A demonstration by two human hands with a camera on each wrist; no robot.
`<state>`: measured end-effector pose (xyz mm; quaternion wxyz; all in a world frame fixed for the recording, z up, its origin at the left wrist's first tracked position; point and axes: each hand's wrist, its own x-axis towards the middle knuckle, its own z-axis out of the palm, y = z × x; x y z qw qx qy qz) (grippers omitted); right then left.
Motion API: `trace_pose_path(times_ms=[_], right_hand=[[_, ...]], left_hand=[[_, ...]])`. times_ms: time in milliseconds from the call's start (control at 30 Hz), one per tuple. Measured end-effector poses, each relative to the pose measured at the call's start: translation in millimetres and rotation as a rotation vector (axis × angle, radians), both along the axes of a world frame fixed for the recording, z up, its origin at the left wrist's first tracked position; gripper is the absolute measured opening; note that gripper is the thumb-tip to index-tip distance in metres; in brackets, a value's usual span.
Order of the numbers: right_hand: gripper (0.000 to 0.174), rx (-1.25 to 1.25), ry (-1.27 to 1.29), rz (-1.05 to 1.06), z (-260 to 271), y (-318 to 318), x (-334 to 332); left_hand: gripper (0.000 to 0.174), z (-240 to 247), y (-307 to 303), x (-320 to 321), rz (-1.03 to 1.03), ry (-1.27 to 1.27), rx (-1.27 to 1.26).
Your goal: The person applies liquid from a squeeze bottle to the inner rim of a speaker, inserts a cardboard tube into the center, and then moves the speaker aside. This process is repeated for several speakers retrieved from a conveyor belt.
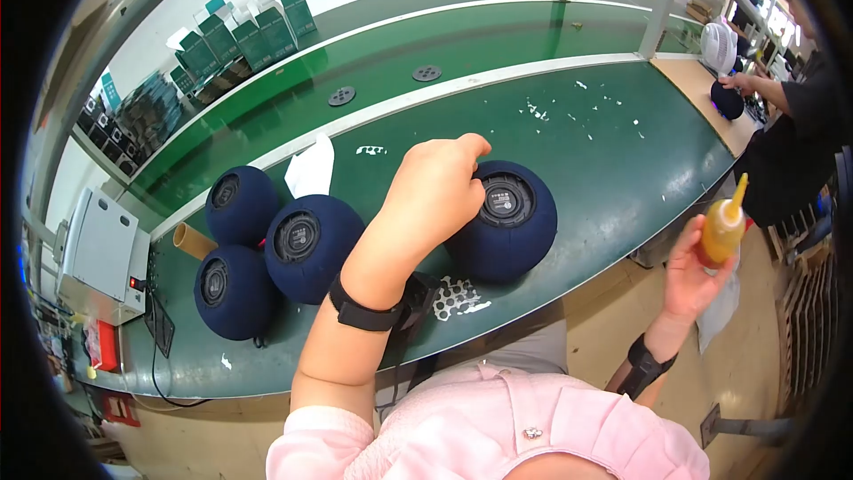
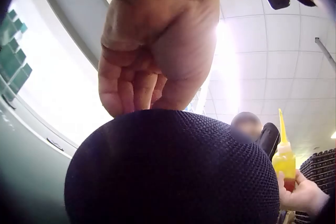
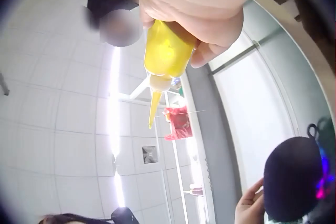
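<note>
My left hand [image 1: 435, 191] is over a dark blue, fabric-covered round speaker [image 1: 524, 244], whose black base faces up. In the left wrist view its thumb and bent fingers [image 2: 142, 90] grip at the top of the speaker; the fingertips are partly hidden. Out past the table's right edge, my right hand [image 1: 689, 276] holds a clear squeeze bottle [image 1: 720, 231] of yellow liquid, its long yellow nozzle pointing up. In the right wrist view the fingers wrap the bottle [image 3: 168, 50]. Several similar speakers [image 1: 315, 244] stand base up to the left.
Two black perforated discs [image 1: 426, 74] lie toward the back. Green boxes [image 1: 267, 36] line the far left. A grey machine [image 1: 105, 253] and a cardboard tube [image 1: 191, 240] are at the left. At right, another person [image 1: 782, 98] in dark clothing holds a dark ball [image 1: 727, 100].
</note>
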<state>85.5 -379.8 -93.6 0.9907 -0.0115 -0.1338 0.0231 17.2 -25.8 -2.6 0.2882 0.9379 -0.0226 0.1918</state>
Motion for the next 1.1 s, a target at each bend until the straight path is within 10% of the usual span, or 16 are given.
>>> trace_pose_path(times_ms=[200, 733, 1100], right_hand=[[0.062, -0.081, -0.023, -0.197, 27.3, -35.3, -32.4], [0.071, -0.25, -0.243, -0.979, 53.0, -40.8, -66.8], [0.063, -0.583, -0.037, -0.631, 25.2, 85.5, -71.6]], left_hand=[[0.039, 0.4, -7.9, 0.2, -0.024, -0.034, 0.205], [0.044, -3.0, 5.7, -9.2, -0.001, 0.095, -0.349], [0.019, -14.4, 7.1, -9.9, -0.036, 0.092, -0.584]])
